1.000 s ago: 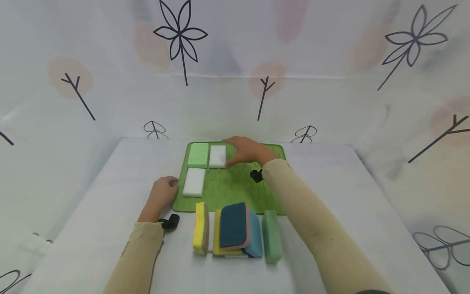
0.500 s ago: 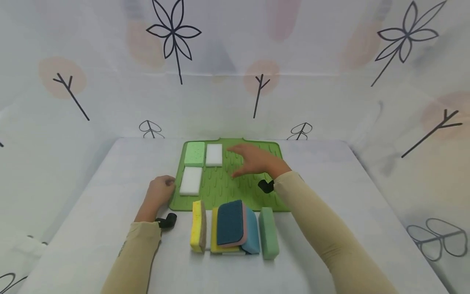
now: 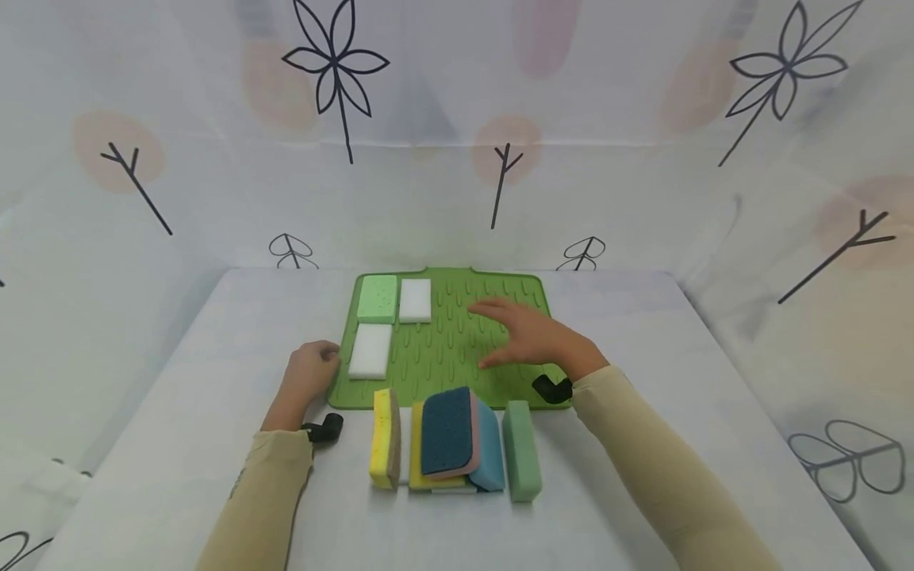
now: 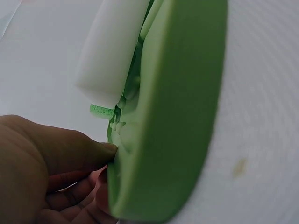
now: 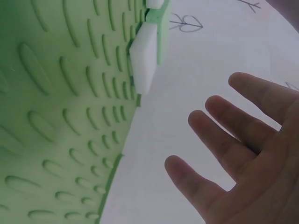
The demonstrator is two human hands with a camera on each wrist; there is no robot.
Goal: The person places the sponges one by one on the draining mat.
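A green ribbed mat [image 3: 443, 357] lies on the table. My left hand [image 3: 309, 373] pinches its left edge; in the left wrist view the thumb [image 4: 100, 151] lies on the rim with curled fingers by it. At the mat's back left lie a light green sponge [image 3: 377, 299] and a white sponge [image 3: 415, 300] beside it. Another white sponge [image 3: 370, 351] lies in front of the green one. My right hand [image 3: 531, 337] hovers over the mat's right part, fingers spread and holding nothing. In the right wrist view the fingers [image 5: 224, 144] are apart from the mat.
In front of the mat stand a yellow sponge [image 3: 384, 440], a dark blue and pink sponge [image 3: 448, 434], a blue sponge [image 3: 489, 448] and a green sponge [image 3: 523, 452]. More yellow and white pieces are partly hidden there. A patterned cloth wall [image 3: 443, 198] rises behind the table.
My right hand has moved away from the back white sponge, to the right and nearer. The left hand keeps its place at the mat's edge. The view has shifted slightly.
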